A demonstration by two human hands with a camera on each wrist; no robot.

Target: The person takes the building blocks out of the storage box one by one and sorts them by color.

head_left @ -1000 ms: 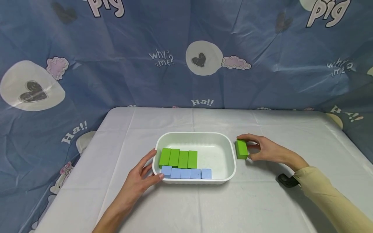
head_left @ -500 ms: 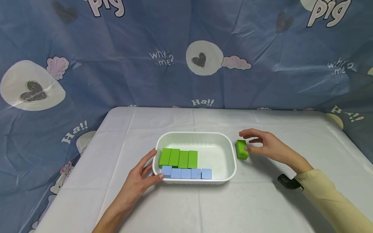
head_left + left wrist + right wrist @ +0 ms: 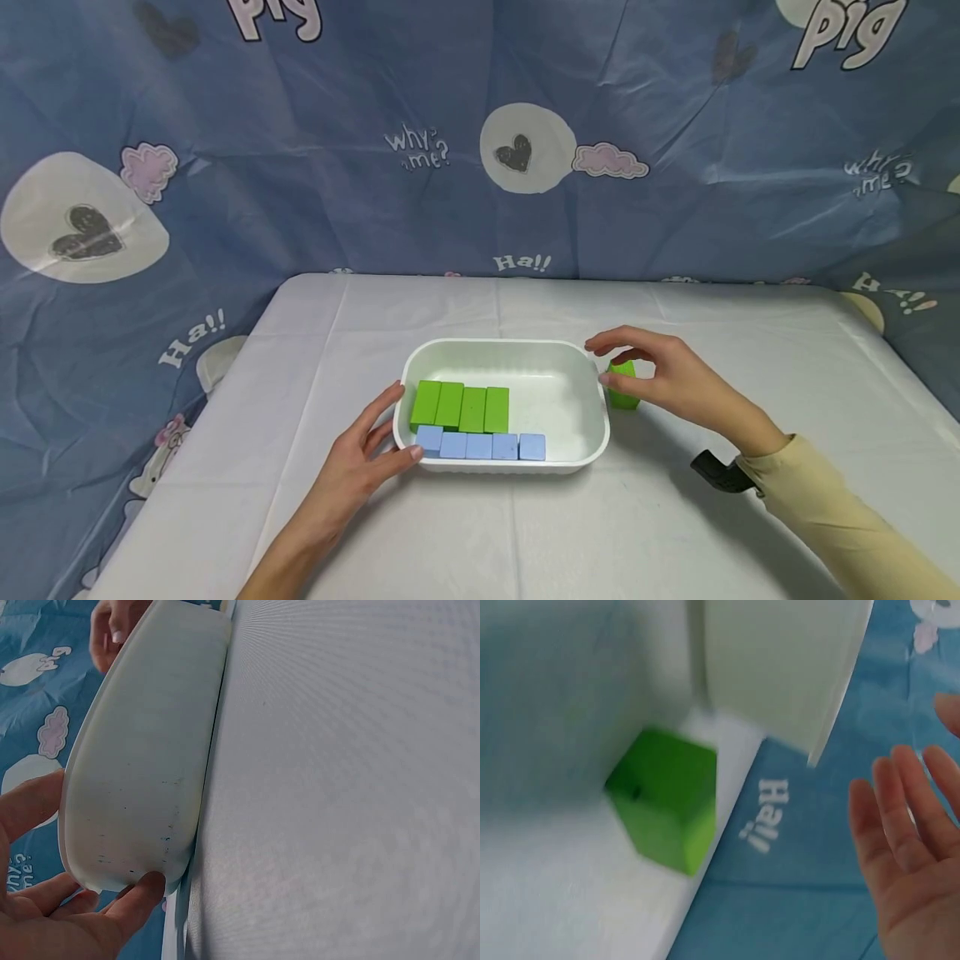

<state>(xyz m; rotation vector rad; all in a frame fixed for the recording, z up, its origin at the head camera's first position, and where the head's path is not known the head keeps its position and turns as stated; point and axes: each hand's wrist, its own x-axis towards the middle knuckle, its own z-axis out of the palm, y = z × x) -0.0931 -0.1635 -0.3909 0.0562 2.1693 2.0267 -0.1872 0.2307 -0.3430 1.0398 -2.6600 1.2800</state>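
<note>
The left hand point(image 3: 352, 471) steadies the white plastic tray point(image 3: 504, 354), fingers relaxed against its end. Four green and five pale blue blocks point(image 3: 480, 446) already sit inside. One green wooden block point(image 3: 665, 799) remains on the counter point(image 3: 675, 533) under the right hand point(image 3: 667, 379), whose grip looks wide, probably not touching.

We see a table point(image 3: 525, 533) covered with a pale, creased cloth, pushed up against a blue patterned backdrop. Near its middle sits a white tray point(image 3: 570, 354), resting flat on the cloth. Just to the right of the tray, a single green block point(image 3: 624, 392) stands on the cloth, close to the tray's right rim but apart from it. Further right and nearer to us, a small black object point(image 3: 712, 472) lies by a sleeve; we cannot tell whether it rests on the cloth.
</note>
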